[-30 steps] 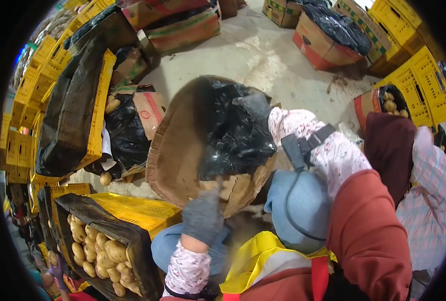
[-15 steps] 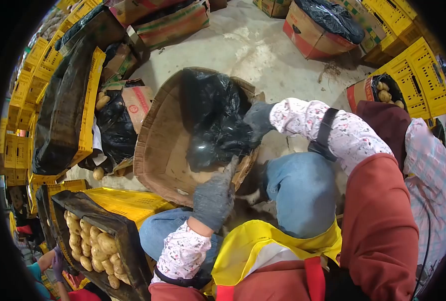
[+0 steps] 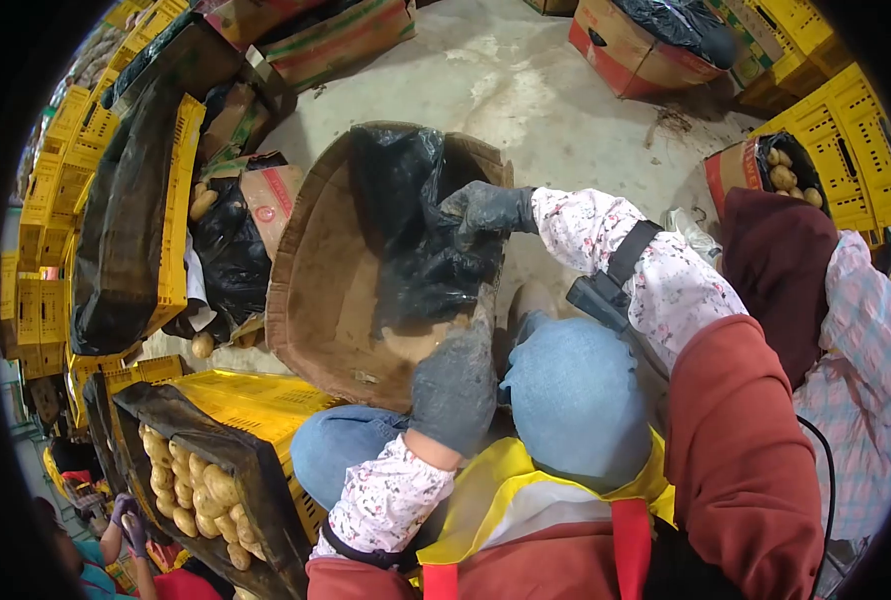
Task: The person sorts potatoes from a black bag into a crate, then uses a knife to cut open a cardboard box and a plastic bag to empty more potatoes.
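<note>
Both my hands wear grey gloves. A brown cardboard box (image 3: 300, 290) stands in front of me with a black plastic bag (image 3: 395, 200) bunched in its right half. My right hand (image 3: 487, 208) is closed on the bag near the box's right rim. Lower down, my left hand (image 3: 455, 385) reaches over the box's near edge toward the bag's lower end. Its fingertips are blurred against the plastic, so I cannot make out whether they grip it.
Yellow crates (image 3: 178, 200) and a lined crate of potatoes (image 3: 210, 495) stand at left. Another person's gloved hands (image 3: 130, 520) show lower left. Lined boxes (image 3: 645, 50) stand beyond; a box of potatoes (image 3: 730, 175) and a person's clothed body (image 3: 780, 270) are at right.
My right hand has moved up and left with the bag's edge. My left hand has shifted slightly right, and my right knee has come closer to the box's near side.
</note>
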